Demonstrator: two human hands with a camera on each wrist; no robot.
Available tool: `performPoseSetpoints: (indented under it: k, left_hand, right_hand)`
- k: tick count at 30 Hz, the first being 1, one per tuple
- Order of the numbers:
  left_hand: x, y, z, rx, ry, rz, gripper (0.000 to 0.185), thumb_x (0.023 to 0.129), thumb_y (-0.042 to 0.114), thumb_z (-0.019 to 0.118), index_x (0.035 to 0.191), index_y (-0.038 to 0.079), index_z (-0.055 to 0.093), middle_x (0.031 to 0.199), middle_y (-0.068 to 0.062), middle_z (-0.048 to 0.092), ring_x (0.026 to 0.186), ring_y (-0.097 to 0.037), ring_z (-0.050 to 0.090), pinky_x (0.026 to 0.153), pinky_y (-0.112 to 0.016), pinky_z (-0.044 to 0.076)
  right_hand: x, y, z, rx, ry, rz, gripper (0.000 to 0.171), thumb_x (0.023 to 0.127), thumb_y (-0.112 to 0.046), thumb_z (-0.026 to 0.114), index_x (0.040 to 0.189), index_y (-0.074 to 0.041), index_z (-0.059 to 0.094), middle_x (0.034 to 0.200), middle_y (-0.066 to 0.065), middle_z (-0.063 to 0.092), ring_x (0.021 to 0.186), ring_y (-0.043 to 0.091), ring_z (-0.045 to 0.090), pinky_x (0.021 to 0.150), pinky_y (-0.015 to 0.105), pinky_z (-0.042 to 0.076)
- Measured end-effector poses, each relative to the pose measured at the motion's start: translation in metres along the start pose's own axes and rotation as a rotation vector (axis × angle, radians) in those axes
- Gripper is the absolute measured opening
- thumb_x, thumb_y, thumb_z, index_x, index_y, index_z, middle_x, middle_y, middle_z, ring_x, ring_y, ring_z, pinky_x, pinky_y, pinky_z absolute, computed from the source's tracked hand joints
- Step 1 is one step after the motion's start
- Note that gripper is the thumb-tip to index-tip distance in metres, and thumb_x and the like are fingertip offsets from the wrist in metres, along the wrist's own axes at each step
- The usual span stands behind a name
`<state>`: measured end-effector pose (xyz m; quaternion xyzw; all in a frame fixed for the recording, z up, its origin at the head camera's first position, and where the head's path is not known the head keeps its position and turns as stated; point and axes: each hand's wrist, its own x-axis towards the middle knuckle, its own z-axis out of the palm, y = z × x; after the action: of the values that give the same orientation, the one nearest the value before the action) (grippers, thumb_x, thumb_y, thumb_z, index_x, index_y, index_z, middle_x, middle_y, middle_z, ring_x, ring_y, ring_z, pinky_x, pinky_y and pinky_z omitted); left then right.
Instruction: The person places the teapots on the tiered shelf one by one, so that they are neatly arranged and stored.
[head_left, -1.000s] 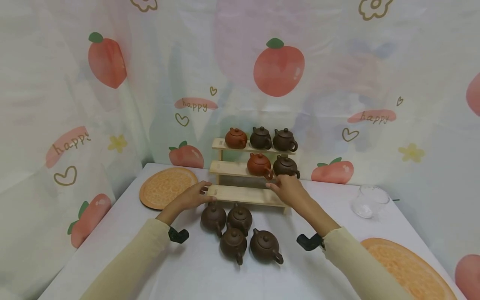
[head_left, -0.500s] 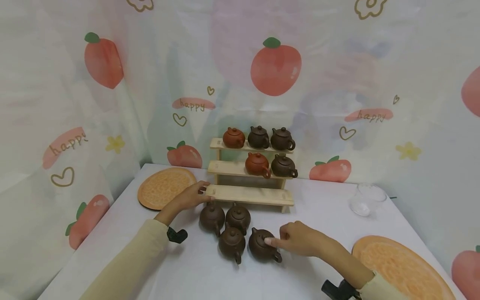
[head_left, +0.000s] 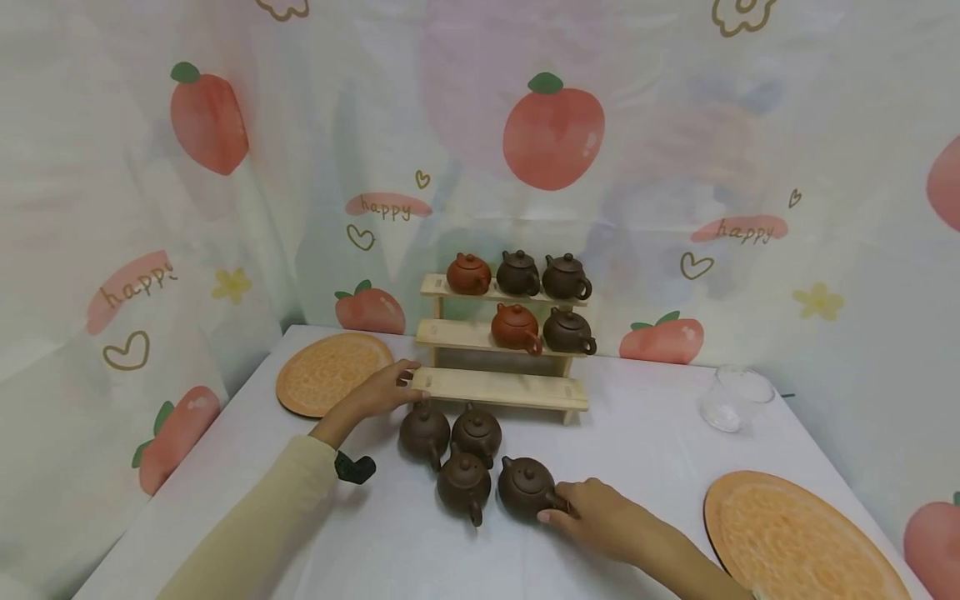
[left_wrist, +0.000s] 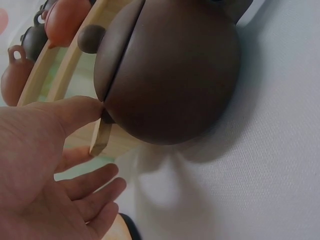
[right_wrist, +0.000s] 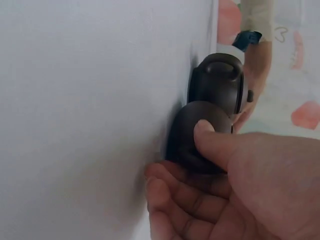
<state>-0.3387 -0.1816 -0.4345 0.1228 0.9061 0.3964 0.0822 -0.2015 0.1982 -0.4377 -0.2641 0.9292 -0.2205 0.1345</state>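
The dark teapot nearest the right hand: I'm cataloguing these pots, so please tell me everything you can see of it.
The dark teapot is round-bodied and deep brown, its matte surface looking like unglazed clay. The lid, topped by a round knob, is on. It stands upright on the white tabletop, right of three other dark teapots, its short spout pointing away and left. The right hand has thumb and fingers at its handle, partly hiding it.
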Motion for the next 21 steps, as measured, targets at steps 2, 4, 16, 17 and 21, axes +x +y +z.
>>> performPoseSetpoints:
  k: [2,4,16,17,21]
  left_hand:
    - [0.0,0.0,0.0,-0.002,0.0,-0.004,0.07,0.101,0.033,0.071,0.156,-0.001,0.044,0.152,-0.028,0.053,0.141,-0.046,0.051,0.115,-0.058,0.044]
    - [0.0,0.0,0.0,-0.001,0.002,0.0,0.071,0.101,0.033,0.071,0.156,-0.002,0.043,0.151,-0.029,0.053,0.141,-0.046,0.052,0.114,-0.059,0.044]
    - [-0.001,-0.001,0.0,-0.014,-0.003,-0.013,0.071,0.1,0.032,0.071,0.156,-0.001,0.043,0.152,-0.028,0.053,0.141,-0.045,0.052,0.114,-0.058,0.045]
    - [-0.001,0.0,0.0,-0.013,-0.004,-0.01,0.071,0.101,0.032,0.071,0.156,-0.002,0.043,0.152,-0.029,0.053,0.141,-0.045,0.052,0.114,-0.058,0.045]
    - [-0.001,0.001,0.0,-0.012,-0.006,0.0,0.071,0.1,0.031,0.071,0.156,-0.003,0.043,0.152,-0.03,0.052,0.141,-0.046,0.052,0.114,-0.058,0.045]
  right_hand:
    - [-0.001,0.001,0.002,-0.01,0.015,-0.018,0.033,0.103,-0.044,0.066,0.089,-0.015,0.061,0.069,-0.009,0.046,0.066,0.009,0.046,0.06,0.029,0.04]
    - [-0.002,0.001,0.005,-0.011,0.031,-0.038,0.031,0.104,-0.041,0.065,0.09,-0.014,0.061,0.07,-0.009,0.048,0.066,0.008,0.047,0.06,0.028,0.041]
    - [-0.007,0.007,0.009,0.005,0.112,-0.058,0.026,0.106,-0.036,0.063,0.092,-0.015,0.06,0.069,-0.011,0.047,0.064,0.003,0.045,0.059,0.025,0.041]
    - [-0.007,0.008,0.009,0.006,0.12,-0.053,0.025,0.106,-0.035,0.063,0.092,-0.015,0.059,0.069,-0.011,0.047,0.064,0.003,0.045,0.059,0.025,0.041]
    - [-0.007,0.012,0.009,0.0,0.159,-0.064,0.024,0.106,-0.032,0.064,0.091,-0.014,0.058,0.069,-0.011,0.046,0.063,0.003,0.044,0.058,0.024,0.04]
